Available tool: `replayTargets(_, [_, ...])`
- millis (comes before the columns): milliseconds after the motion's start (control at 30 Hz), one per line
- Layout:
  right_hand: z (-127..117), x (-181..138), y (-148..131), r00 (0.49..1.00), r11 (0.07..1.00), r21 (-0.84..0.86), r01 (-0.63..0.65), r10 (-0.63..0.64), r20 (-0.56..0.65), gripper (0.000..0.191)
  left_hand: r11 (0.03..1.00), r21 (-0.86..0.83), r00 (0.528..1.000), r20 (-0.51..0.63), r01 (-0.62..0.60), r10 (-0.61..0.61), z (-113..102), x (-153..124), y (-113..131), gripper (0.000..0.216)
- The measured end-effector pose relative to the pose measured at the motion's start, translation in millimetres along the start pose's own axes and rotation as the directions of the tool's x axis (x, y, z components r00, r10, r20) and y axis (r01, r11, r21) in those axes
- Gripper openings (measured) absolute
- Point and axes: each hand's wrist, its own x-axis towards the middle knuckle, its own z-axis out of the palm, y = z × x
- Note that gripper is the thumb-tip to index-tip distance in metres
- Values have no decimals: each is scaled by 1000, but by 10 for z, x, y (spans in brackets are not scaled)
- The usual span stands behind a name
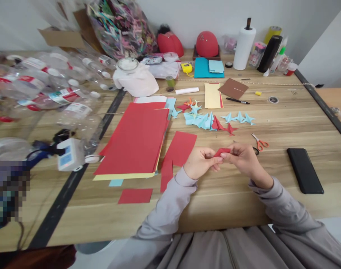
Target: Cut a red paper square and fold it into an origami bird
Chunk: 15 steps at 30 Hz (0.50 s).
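Observation:
A small folded piece of red paper (pixel 222 151) is pinched between both hands, above the wooden table. My left hand (pixel 201 161) grips its left end with thumb and fingers, and my right hand (pixel 245 158) closes on its right end. Fingers cover part of the fold. Left of my hands lie cut red paper pieces (pixel 183 146), and beyond them a stack of large red sheets (pixel 137 134) with yellow and blue edges beneath. Behind the hands, folded paper cranes in light blue (pixel 200 120) and red (pixel 230 129) rest in a row.
Orange-handled scissors (pixel 260 142) and a black phone (pixel 305 170) lie to the right. Farther back are a black pen (pixel 237 101), brown paper (pixel 233 89) and yellow strips (pixel 212 96). Plastic bottles (pixel 47 82) crowd the left side, beside a white box-shaped device (pixel 71 155).

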Motion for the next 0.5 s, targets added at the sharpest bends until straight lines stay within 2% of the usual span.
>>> replayTargets(167, [-61,39,169,991,989,82,-120,114,65,35,984,-145,994,4,106,-106,-32,-11,-234,36])
replayTargets(333, [-108,20,197,989,978,148,-145,148,-13,37,964,-241,994,48,110,-101,-63,-73,-282,39])
replayTargets(433, [-111,-37,195,984,970,167,-178,176,26,37,936,-319,987,113,148,-117,-51,-92,-293,40])
replayTargets(500, [-99,-66,188,979,960,190,-204,197,58,35,927,-342,986,109,157,-127,-26,-81,-306,41])
